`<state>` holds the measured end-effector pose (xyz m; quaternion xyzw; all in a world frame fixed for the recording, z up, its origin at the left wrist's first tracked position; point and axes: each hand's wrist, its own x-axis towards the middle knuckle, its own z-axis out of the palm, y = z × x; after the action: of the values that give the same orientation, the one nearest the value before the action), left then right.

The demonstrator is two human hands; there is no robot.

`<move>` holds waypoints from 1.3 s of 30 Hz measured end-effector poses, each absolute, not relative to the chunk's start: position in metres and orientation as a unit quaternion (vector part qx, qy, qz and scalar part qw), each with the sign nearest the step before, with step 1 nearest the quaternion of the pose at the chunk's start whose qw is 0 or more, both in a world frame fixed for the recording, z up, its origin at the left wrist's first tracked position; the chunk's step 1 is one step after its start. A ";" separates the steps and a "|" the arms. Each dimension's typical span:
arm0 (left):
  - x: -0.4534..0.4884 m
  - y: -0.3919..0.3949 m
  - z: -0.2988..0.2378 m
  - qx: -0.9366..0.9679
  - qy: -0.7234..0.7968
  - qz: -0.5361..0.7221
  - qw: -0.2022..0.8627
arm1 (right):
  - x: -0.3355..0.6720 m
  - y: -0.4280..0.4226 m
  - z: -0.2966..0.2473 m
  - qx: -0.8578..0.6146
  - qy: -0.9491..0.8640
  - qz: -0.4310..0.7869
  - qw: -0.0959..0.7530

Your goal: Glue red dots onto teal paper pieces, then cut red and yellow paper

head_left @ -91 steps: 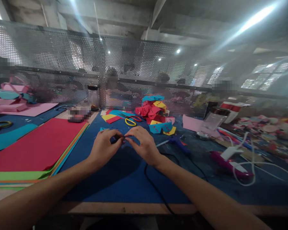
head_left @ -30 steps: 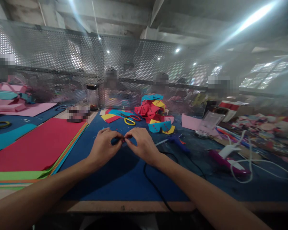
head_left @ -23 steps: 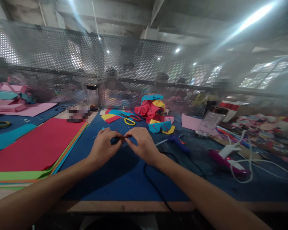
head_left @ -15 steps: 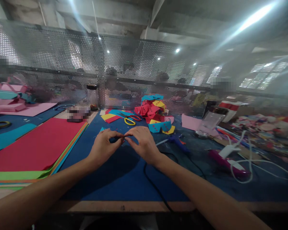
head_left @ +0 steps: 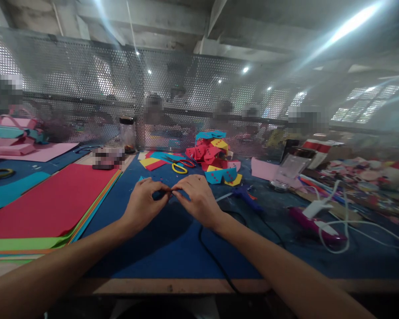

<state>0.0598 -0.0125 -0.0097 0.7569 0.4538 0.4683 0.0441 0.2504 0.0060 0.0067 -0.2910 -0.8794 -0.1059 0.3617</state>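
Tiny dark piece pinched over a blue work surface

My left hand and right hand meet at the centre, each with thumb and forefinger pressed nearly together at the tips. The tiny dark piece sits where the two pinches meet; it is too small for me to tell what it is. Some of my other fingers are hidden behind.

Just beyond my hands lie scissors with one yellow and one red loop, touching flat coloured paper. To their right rises a pile of folded paper shapes in red, yellow and blue, some dotted. Beside my right hand lies a blue glue gun. On my left is a stack of large sheets, red on top. Farther right stands a clear jar with a dark lid
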 end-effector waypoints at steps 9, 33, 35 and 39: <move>0.059 -0.015 -0.006 0.772 0.463 0.436 0.004 | 0.252 0.008 0.005 -0.293 -0.888 -0.100 0.340; 0.060 -0.015 -0.004 0.768 0.471 0.433 0.019 | 0.249 0.014 0.002 -0.315 -0.866 0.143 0.361; 0.060 -0.015 -0.004 0.767 0.470 0.435 0.024 | 0.249 0.016 0.000 -0.322 -0.846 0.204 0.373; 0.061 -0.016 -0.004 0.768 0.471 0.434 0.033 | 0.249 0.018 -0.001 -0.334 -0.823 0.240 0.391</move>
<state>0.0607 -0.0156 -0.0035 0.7677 0.4705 0.4339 0.0329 0.2495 0.0179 -0.0012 -0.3337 -0.8233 0.2403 0.3912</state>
